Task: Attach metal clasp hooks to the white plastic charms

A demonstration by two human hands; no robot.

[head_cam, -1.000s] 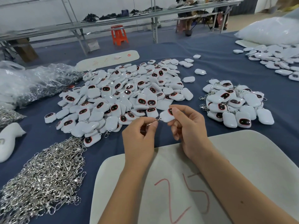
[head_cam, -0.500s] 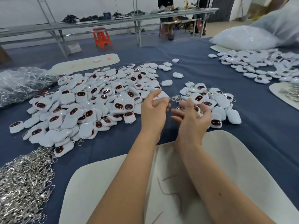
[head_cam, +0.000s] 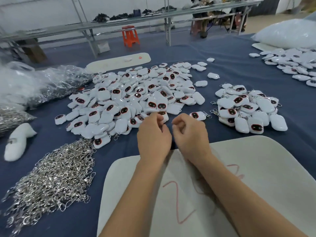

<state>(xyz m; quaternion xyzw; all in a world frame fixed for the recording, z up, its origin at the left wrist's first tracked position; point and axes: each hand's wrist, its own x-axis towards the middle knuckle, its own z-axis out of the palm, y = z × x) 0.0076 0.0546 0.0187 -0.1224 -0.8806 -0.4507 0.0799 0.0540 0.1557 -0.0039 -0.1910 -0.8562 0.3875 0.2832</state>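
Note:
A big heap of white plastic charms (head_cam: 136, 100) with dark red-rimmed faces covers the blue table ahead. A smaller pile of charms with clasps fitted (head_cam: 248, 110) lies to the right. Loose metal clasp hooks (head_cam: 51, 177) are heaped at the lower left. My left hand (head_cam: 153, 135) hovers at the near edge of the big heap, fingers loosely curled, holding nothing I can see. My right hand (head_cam: 189, 132) is beside it, also loosely curled and empty. One charm with a clasp attached (head_cam: 196, 115) lies on the cloth just beyond my right hand.
A white foam board (head_cam: 256, 168) with red numbers lies under my forearms. Clear plastic bags (head_cam: 42, 84) sit at the left, a white foam piece (head_cam: 17, 142) near them. More charms (head_cam: 294, 64) and a white bag (head_cam: 287, 33) are at the far right.
A second ago my hands were joining a clasp to a charm. They then swung toward the right pile, and now both are empty, with the finished charm lying on the cloth.

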